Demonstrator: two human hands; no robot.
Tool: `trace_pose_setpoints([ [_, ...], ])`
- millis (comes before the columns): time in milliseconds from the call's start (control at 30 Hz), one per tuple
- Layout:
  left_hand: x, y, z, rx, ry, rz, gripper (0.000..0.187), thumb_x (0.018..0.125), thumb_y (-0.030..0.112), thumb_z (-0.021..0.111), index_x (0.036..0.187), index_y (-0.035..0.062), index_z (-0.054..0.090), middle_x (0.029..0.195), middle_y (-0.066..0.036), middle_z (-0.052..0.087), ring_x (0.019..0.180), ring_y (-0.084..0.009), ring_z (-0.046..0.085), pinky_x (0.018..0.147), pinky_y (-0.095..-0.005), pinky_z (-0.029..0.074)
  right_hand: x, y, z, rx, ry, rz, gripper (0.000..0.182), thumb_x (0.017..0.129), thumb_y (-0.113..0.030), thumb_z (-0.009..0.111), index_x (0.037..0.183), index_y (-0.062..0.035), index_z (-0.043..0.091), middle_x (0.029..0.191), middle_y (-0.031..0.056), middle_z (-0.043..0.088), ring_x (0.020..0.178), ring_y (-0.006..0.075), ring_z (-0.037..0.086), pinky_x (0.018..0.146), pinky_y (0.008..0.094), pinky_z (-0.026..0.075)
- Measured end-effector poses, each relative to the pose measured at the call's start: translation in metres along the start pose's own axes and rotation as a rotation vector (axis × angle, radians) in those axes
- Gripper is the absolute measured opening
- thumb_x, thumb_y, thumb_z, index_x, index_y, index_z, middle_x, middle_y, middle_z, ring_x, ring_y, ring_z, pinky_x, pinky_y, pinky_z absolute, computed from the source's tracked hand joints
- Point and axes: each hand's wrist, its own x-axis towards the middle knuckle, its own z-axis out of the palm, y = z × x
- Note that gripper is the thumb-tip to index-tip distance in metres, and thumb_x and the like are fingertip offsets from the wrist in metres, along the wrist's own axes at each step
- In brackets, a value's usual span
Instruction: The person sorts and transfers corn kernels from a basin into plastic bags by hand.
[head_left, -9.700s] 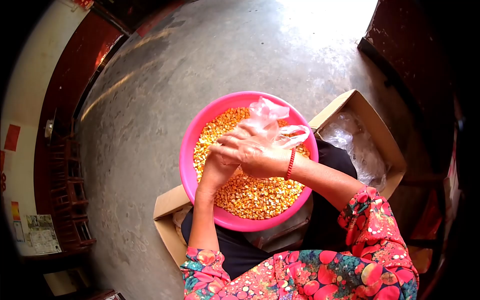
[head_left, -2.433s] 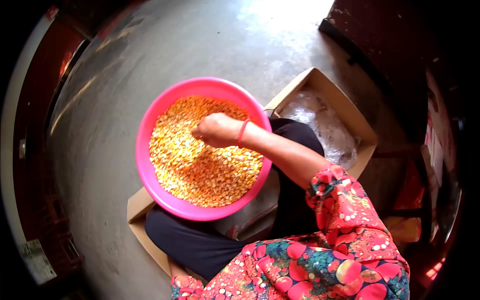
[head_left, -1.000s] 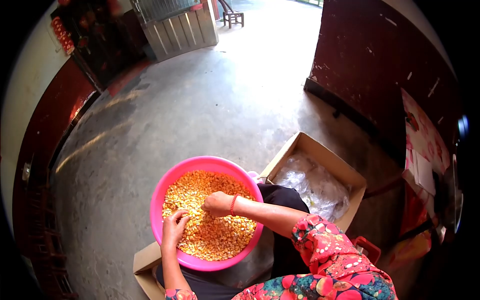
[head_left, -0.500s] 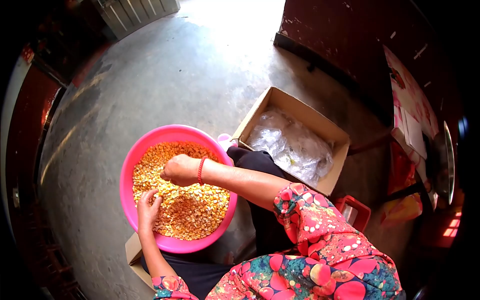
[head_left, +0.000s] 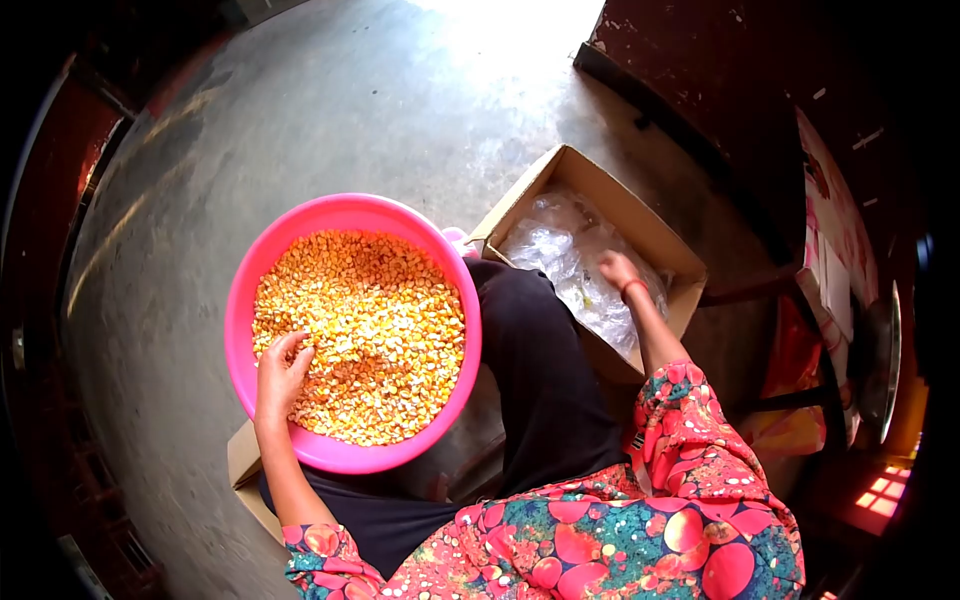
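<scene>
A pink plastic basin (head_left: 236,345) full of yellow corn kernels (head_left: 385,310) stands before my crossed legs. My left hand (head_left: 284,374) rests at the left side of the kernels, fingers loosely bent and the thumb a little apart, holding nothing that I can see. Off to the right, my right hand (head_left: 619,270), with a red bracelet on its wrist, hangs over a cardboard box (head_left: 655,235). Its fingers are curled closed, and whatever they may hold is hidden. Beneath it, crumpled clear plastic (head_left: 560,245) lies inside the box.
Another piece of cardboard (head_left: 245,470) shows beneath the basin's lower left. Grey concrete floor (head_left: 330,110) stretches beyond the basin. At the right are a dark red wall panel (head_left: 720,90) and a pink-and-white patterned board (head_left: 828,200).
My right hand has moved from the kernels across to the cardboard box. The left hand stays at the basin's left side. The view has shifted, and the basin appears higher and larger.
</scene>
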Motion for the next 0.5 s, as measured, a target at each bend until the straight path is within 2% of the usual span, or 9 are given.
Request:
trace_pose_setpoints([
  [33, 0.000, 0.009, -0.003, -0.007, -0.028, -0.059, 0.027, 0.079, 0.012, 0.066, 0.104, 0.0003, 0.064, 0.099, -0.013, 0.065, 0.088, -0.0225, 0.063, 0.079, -0.0318, 0.048, -0.016, 0.051, 0.024, -0.113, -0.082, 0.223, 0.027, 0.076, -0.017, 0.053, 0.094, -0.0020, 0.066, 0.102, 0.0212, 0.064, 0.096, 0.0353, 0.061, 0.083, 0.0402, 0.048],
  [67, 0.000, 0.007, -0.001, -0.007, -0.032, -0.062, 0.027, 0.079, 0.012, 0.066, 0.104, 0.0003, 0.064, 0.099, -0.013, 0.065, 0.088, -0.0225, 0.063, 0.079, -0.0318, 0.048, -0.033, 0.097, 0.043, -0.259, -0.337, 0.312, 0.031, 0.075, -0.016, 0.054, 0.099, -0.0008, 0.066, 0.106, 0.0219, 0.063, 0.099, 0.0348, 0.061, 0.085, 0.0387, 0.048],
  [133, 0.001, -0.001, 0.000, -0.013, -0.011, -0.054, 0.029, 0.079, 0.012, 0.067, 0.104, -0.0003, 0.064, 0.102, -0.013, 0.065, 0.092, -0.0229, 0.063, 0.081, -0.0316, 0.048, -0.081, 0.122, 0.059, -0.327, -0.671, 0.395, 0.030, 0.075, -0.017, 0.055, 0.098, -0.0024, 0.067, 0.111, 0.0218, 0.060, 0.102, 0.0352, 0.059, 0.087, 0.0385, 0.047],
  [200, 0.003, -0.004, 0.002, -0.019, -0.017, -0.077, 0.030, 0.078, 0.012, 0.068, 0.105, -0.0011, 0.063, 0.102, -0.012, 0.065, 0.093, -0.0218, 0.062, 0.081, -0.0310, 0.048, -0.116, 0.119, 0.064, -0.267, -0.718, 0.408, 0.029, 0.075, -0.018, 0.056, 0.098, -0.0039, 0.067, 0.115, 0.0217, 0.057, 0.104, 0.0356, 0.057, 0.088, 0.0384, 0.046],
  [300, 0.002, 0.000, 0.001, -0.033, -0.021, -0.102, 0.031, 0.079, 0.011, 0.068, 0.106, -0.0019, 0.063, 0.100, -0.011, 0.065, 0.090, -0.0189, 0.062, 0.079, -0.0299, 0.048, -0.129, 0.108, 0.064, -0.206, -0.615, 0.389, 0.028, 0.075, -0.019, 0.057, 0.097, -0.0063, 0.068, 0.122, 0.0216, 0.053, 0.108, 0.0363, 0.055, 0.091, 0.0382, 0.045],
  [400, 0.001, 0.002, 0.002, -0.028, -0.006, -0.088, 0.031, 0.079, 0.011, 0.067, 0.106, -0.0023, 0.062, 0.100, -0.011, 0.065, 0.089, -0.0178, 0.062, 0.077, -0.0290, 0.048, -0.122, 0.108, 0.053, -0.200, -0.237, 0.402, 0.027, 0.075, -0.021, 0.058, 0.096, -0.0087, 0.069, 0.129, 0.0215, 0.049, 0.112, 0.0369, 0.052, 0.093, 0.0380, 0.044],
  [467, 0.000, -0.002, 0.002, -0.020, -0.006, -0.087, 0.030, 0.079, 0.010, 0.067, 0.106, -0.0029, 0.062, 0.100, -0.011, 0.065, 0.088, -0.0168, 0.062, 0.076, -0.0284, 0.048, -0.110, 0.114, 0.045, -0.230, 0.106, 0.383, 0.025, 0.073, -0.017, 0.062, 0.096, -0.0119, 0.070, 0.144, 0.0206, 0.031, 0.122, 0.0384, 0.043, 0.103, 0.0362, 0.036],
  [500, 0.000, -0.008, 0.004, -0.035, 0.022, -0.036, 0.030, 0.079, 0.010, 0.067, 0.106, -0.0027, 0.062, 0.099, -0.010, 0.064, 0.086, -0.0161, 0.061, 0.074, -0.0281, 0.048, -0.107, 0.107, 0.034, -0.232, 0.101, 0.383, 0.025, 0.073, -0.017, 0.062, 0.096, -0.0119, 0.070, 0.144, 0.0206, 0.031, 0.122, 0.0384, 0.043, 0.103, 0.0362, 0.036],
])
